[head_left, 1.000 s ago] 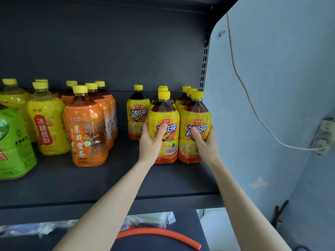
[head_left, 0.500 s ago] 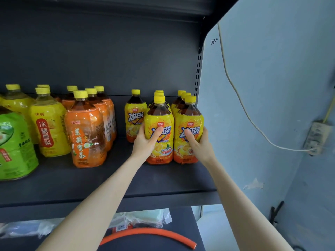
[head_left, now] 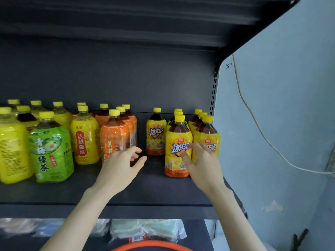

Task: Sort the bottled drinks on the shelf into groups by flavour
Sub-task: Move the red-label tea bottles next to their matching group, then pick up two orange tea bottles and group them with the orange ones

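Both hands are open, holding nothing: your left hand (head_left: 121, 165) hovers by the orange bottles (head_left: 114, 136), your right hand (head_left: 201, 160) before the iced-tea group (head_left: 176, 134) at the shelf's (head_left: 155, 189) right end. Grip the stray iced-tea bottle (head_left: 156, 134) low and slide it upright alongside.

Dark shelving (head_left: 108, 69) beside a pale blue wall (head_left: 290, 91); a white cable (head_left: 261, 132) leads to, perhaps, a socket (head_left: 331, 160).

Cannot read the lower label of the front orange bottle (head_left: 114, 135) behind the left hand (head_left: 119, 167), nor the rightmost iced-tea bottle (head_left: 206, 131) label behind the right hand (head_left: 201, 163). Cannot count the rear bottles (head_left: 178, 111) behind the front ones. Lose the yellow bottle (head_left: 10, 151) at the left edge and the orange hose (head_left: 150, 244) at the bottom; cannot make out the blurred packets (head_left: 145, 230) below the shelf (head_left: 154, 189).
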The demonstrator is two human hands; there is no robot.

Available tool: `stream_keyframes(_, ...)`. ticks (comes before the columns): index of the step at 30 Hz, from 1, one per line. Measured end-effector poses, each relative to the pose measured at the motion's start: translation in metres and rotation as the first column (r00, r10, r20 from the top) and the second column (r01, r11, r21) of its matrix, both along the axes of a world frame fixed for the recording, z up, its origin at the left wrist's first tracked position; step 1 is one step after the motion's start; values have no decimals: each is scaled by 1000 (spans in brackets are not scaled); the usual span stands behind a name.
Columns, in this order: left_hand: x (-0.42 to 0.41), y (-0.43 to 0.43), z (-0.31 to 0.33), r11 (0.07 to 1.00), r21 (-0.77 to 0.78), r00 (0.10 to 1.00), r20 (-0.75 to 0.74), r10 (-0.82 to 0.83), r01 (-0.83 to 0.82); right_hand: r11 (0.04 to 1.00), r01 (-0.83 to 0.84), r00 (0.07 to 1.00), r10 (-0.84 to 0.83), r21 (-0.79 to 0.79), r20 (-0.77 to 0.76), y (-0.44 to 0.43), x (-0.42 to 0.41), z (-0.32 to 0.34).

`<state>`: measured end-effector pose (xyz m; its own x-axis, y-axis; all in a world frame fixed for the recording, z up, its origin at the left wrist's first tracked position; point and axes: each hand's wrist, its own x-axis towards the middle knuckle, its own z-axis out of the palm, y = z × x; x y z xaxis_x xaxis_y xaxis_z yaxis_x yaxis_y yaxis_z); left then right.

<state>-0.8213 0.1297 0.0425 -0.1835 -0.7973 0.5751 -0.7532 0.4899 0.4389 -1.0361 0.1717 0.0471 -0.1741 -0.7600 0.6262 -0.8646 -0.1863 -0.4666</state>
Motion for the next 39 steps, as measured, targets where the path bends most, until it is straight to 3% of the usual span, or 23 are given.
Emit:
stream_keyframes(9,164,61,19,981,-139,986,83,148,-135,969,-227,973,221,-94,-72,21,160,17)
stream_keyframes(16,350,105,-16,967,-66,955,153,255,-248,949,-316,948,316,5,-47,36,338,-36)
stream_keyframes(21,457,115,-19,959,-24,940,189,283,-283,918,-390,918,394,64,-52,32,445,-40)
stream_keyframes(30,598,59,-8,950,-50,948,76,310,-307,893,-449,894,448,-24,-15,-31,588,-18)
stream_keyframes(39,740,-18,-9,934,-118,935,73,346,-337,876,-481,877,481,-31,-3,-124,745,-13)
